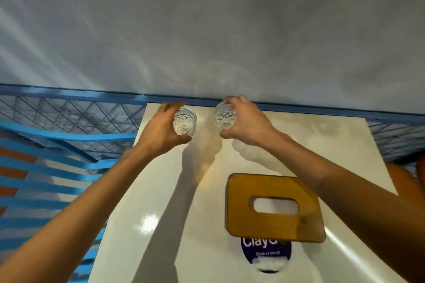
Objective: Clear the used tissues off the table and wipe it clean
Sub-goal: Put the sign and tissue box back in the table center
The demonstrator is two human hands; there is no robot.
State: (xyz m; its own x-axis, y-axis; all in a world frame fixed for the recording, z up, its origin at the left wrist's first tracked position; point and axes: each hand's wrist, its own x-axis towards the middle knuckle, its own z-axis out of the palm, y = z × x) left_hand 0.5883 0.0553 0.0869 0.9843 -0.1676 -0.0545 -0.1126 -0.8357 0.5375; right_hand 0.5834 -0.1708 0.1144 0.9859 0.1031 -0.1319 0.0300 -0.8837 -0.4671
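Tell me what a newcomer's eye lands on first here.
The left hand holds the left glass and the right hand holds the right glass. Both glasses are patterned and stand at the far edge of the table. Nearer, on the right, a wooden tissue box overlaps a dark blue sticker.
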